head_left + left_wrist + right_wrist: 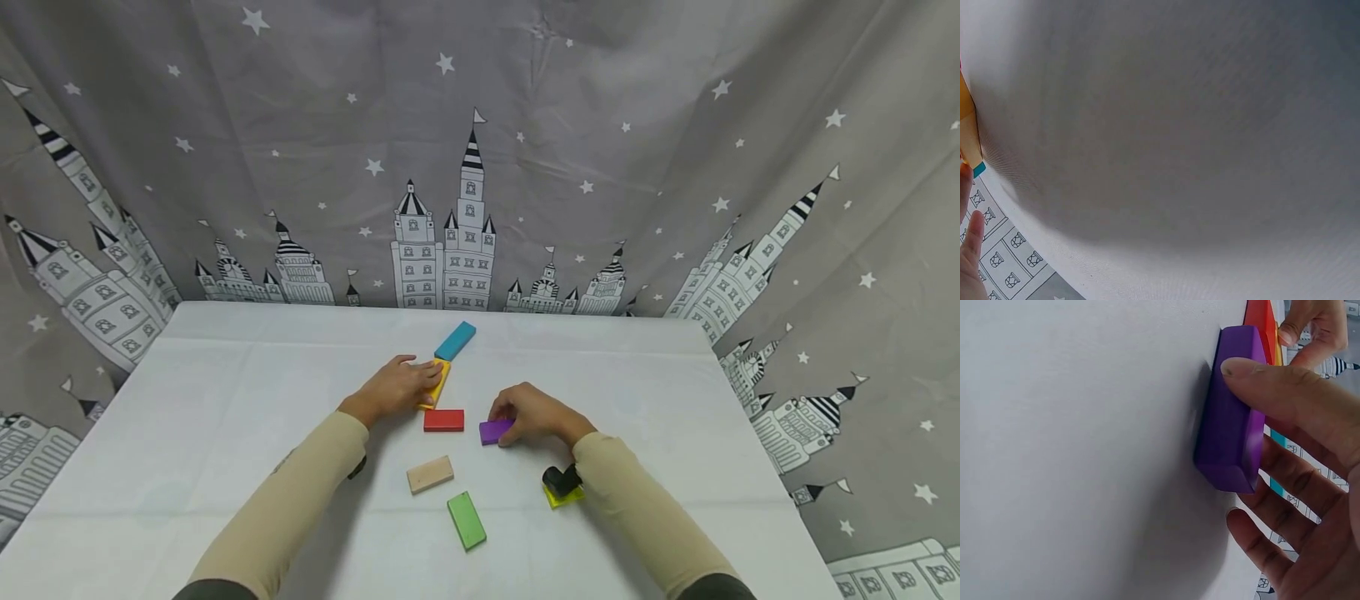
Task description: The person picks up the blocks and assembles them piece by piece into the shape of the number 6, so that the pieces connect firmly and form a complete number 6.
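Observation:
On the white table my left hand [395,387] holds a yellow wooden block [441,382], its fingers partly covering the block. The yellow block's far end meets a blue block [455,341], which lies at a slant. Close in front of the yellow block lies a red block [444,421]. My right hand [536,414] pinches a purple block [1229,406], thumb on the near side and fingers behind. That purple block stands to the right of the red one, with a gap between them. In the left wrist view only a few left fingertips [974,228] show at the edge.
Nearer to me lie a plain wood block [431,475] and a green block [467,521]. A yellow-green block [562,498] sits under my right wrist, partly hidden by the black wrist camera [561,480]. A grey curtain [525,150] with castles hangs behind the table.

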Action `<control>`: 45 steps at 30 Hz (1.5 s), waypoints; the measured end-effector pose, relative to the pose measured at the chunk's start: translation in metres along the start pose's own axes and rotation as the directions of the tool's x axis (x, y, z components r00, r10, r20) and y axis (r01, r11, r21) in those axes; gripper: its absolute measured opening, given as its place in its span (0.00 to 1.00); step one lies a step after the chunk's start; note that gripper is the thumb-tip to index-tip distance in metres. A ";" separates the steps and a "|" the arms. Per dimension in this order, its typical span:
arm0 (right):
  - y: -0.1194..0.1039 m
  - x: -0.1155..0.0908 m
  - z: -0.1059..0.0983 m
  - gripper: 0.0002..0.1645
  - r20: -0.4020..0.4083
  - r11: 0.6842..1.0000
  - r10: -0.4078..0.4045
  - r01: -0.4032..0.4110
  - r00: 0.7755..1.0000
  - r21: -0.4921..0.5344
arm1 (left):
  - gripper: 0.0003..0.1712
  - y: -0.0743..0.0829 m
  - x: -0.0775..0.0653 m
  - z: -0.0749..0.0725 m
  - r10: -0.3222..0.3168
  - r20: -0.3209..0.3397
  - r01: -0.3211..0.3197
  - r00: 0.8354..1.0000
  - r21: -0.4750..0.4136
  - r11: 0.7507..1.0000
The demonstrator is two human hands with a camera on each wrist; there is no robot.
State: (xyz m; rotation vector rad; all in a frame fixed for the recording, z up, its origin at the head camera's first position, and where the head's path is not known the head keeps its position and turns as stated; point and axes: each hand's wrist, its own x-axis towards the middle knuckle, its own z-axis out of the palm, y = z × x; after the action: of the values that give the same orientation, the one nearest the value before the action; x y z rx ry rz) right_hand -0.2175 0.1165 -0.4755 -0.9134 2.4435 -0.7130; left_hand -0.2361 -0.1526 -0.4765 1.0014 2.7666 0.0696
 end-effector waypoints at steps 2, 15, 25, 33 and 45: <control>-0.001 0.004 0.000 0.18 -0.008 1.000 0.020 -0.020 1.000 0.007 | 0.35 -0.001 -0.001 0.000 0.009 -0.013 -0.008 1.000 0.008 1.000; 0.000 0.020 0.001 0.19 -0.046 0.999 0.039 -0.038 0.998 0.032 | 0.35 -0.002 0.001 0.002 0.002 -0.016 -0.002 1.000 -0.007 1.000; 0.001 0.024 0.003 0.20 -0.086 0.999 0.020 -0.017 0.996 0.029 | 0.34 -0.003 0.001 0.002 0.018 -0.026 -0.018 1.000 0.003 1.000; -0.003 0.024 0.004 0.21 -0.091 0.997 0.039 -0.033 0.995 0.064 | 0.35 -0.002 0.001 0.001 -0.006 -0.006 0.006 1.000 -0.016 1.000; -0.007 0.023 0.005 0.21 -0.105 0.996 0.059 -0.051 0.993 0.079 | 0.35 -0.002 0.002 0.002 -0.001 -0.015 0.000 1.000 -0.023 1.000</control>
State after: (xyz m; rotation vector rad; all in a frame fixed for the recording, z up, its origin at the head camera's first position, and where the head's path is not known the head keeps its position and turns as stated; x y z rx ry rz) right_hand -0.2270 0.0948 -0.4806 -0.7943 2.5054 -0.8488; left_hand -0.2385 -0.1534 -0.4787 0.9983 2.7728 0.1088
